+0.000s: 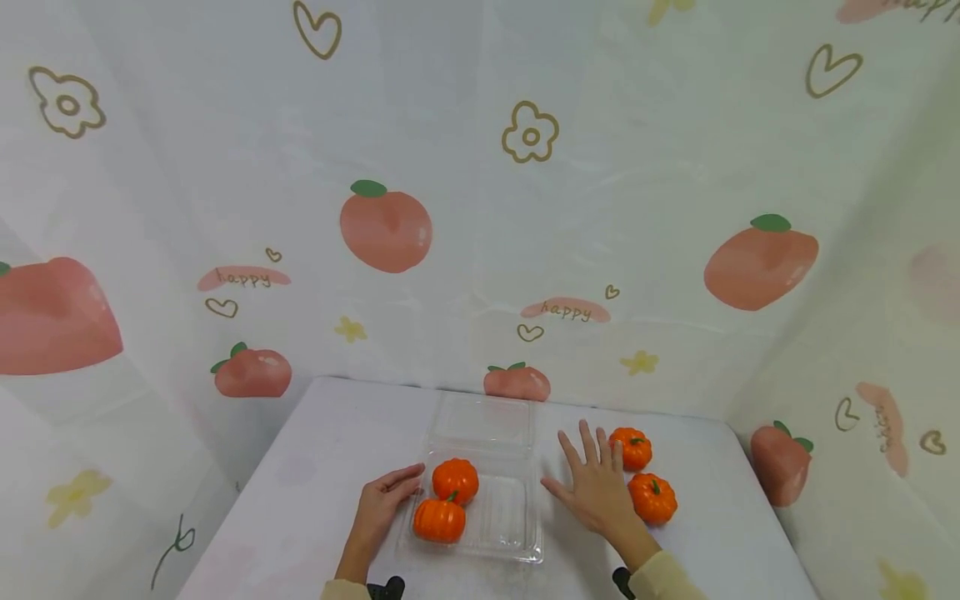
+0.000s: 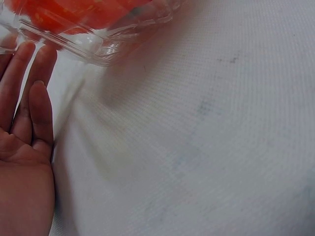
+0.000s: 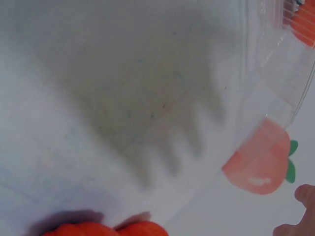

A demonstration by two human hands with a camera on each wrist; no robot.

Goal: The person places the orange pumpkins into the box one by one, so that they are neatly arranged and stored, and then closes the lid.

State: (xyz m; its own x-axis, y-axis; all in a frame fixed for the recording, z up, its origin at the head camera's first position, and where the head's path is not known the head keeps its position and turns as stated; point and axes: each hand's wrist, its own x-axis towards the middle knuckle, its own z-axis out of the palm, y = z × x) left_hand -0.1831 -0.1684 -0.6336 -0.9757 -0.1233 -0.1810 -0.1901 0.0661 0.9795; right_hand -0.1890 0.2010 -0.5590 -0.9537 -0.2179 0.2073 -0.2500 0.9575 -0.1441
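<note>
A clear plastic clamshell box (image 1: 501, 518) lies with its lid (image 1: 483, 422) folded back, away from the person. Inside its left half sit two small orange pumpkins, one pumpkin (image 1: 454, 481) behind the other pumpkin (image 1: 439, 521). My left hand (image 1: 381, 504) is at the box's left side, and in the left wrist view its fingertips meet the plastic edge. My right hand (image 1: 596, 487) hovers with fingers spread between the box and two more pumpkins. Of these, the rear pumpkin (image 1: 633, 449) is partly behind the fingers, and the nearer pumpkin (image 1: 652, 499) lies beside the wrist.
The white table (image 1: 300, 492) carries the box and the pumpkins. A fruit-printed curtain (image 1: 450, 167) rises behind the table's back edge and along both sides. Dark straps (image 1: 386, 588) show near the wrists.
</note>
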